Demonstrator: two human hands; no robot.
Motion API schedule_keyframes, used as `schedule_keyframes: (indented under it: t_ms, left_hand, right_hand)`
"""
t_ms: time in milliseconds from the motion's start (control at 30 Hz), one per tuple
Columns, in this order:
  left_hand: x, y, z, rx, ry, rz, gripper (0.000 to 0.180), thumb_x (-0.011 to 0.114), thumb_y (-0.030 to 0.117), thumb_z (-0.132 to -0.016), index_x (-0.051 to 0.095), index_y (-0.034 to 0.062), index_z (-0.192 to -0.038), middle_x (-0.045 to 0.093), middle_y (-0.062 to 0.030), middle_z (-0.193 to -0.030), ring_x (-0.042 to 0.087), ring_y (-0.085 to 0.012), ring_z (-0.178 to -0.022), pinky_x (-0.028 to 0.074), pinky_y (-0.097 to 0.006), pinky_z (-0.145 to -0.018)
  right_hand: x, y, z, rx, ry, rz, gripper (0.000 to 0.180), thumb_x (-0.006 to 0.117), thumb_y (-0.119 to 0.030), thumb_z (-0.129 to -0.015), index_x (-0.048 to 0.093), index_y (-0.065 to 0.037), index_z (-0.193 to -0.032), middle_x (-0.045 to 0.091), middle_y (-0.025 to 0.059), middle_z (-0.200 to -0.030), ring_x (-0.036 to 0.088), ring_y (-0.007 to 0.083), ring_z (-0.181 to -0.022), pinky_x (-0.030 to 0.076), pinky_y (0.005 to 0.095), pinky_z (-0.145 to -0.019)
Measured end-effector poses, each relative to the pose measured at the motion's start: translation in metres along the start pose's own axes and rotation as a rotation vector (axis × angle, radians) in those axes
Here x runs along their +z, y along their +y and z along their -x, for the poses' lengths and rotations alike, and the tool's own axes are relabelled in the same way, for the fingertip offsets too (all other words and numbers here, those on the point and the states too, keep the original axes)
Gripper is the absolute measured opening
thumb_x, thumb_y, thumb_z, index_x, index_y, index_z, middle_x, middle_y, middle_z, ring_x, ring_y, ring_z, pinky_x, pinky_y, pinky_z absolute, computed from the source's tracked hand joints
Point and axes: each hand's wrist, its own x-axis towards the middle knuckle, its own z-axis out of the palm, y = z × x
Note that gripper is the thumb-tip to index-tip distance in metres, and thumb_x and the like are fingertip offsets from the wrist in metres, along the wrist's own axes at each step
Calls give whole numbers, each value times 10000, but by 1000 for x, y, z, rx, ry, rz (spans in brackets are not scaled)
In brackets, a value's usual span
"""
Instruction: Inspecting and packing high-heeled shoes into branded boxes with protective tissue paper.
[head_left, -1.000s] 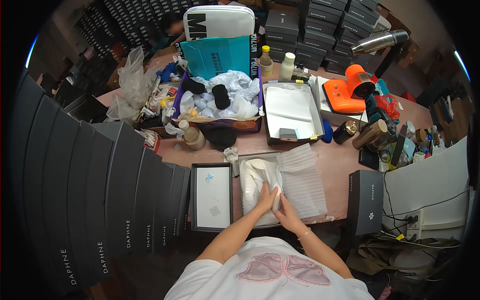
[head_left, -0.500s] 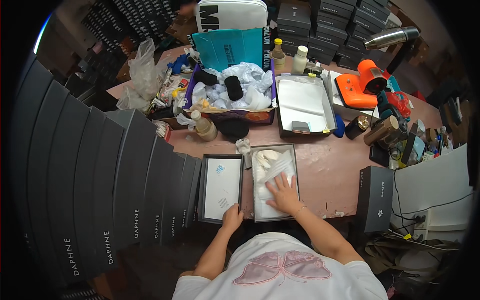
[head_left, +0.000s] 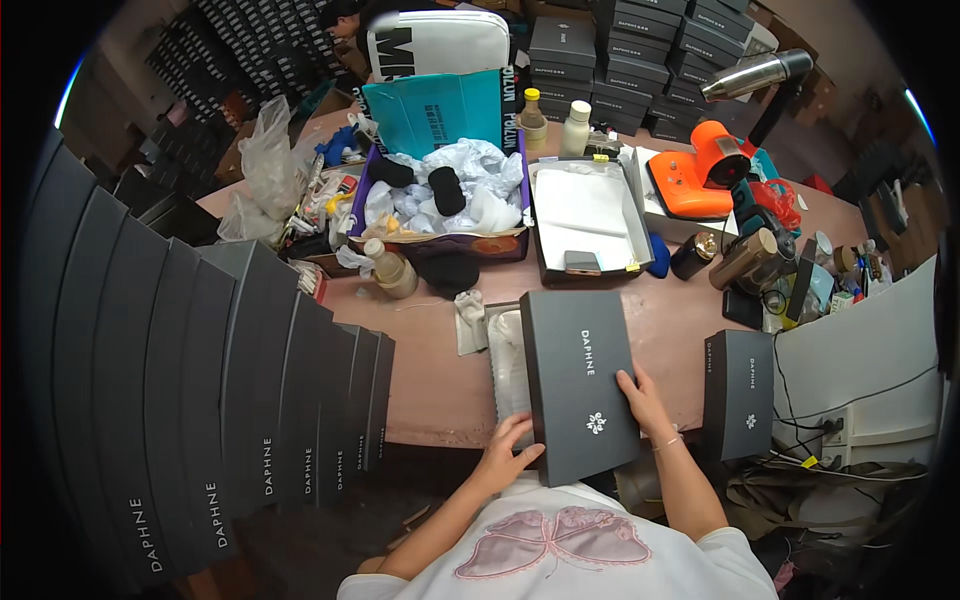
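Your right hand grips the stiff, matt grey lid by its right edge; whether your bent left hand grips its near-left corner I cannot tell. Tilt it gently, keeping its straight rim off the soft white paper in the box partly beneath.

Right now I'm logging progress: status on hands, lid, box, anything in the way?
Right hand grips lid; left hand at its near left corner. Lid over box, offset right, white wrap showing at left. No obstruction seen; lid hides the rest.
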Motion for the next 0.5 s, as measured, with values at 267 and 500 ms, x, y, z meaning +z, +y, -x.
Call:
schedule_keyframes:
  t_ms: [267,500]
  left_hand:
    - [8,-76,-29,-282,622,128,438,626,172,-904,498,-57,-1255,536,-131,-1101,564,-191,-923,466,-302,-827]
    - [-23,-73,-20,-616,413,748,405,654,126,-888,522,-41,-1232,607,-97,-1109,560,-138,-1017,465,-272,-831]
  right_hand:
    - [71,33,-71,-238,140,506,526,628,-433,-856,639,38,-1089,677,230,-951,663,328,-901,506,391,-793]
    - [67,65,-61,-12,91,377,639,691,-514,-776,642,39,-1092,663,157,-792,630,197,-685,481,326,-602]
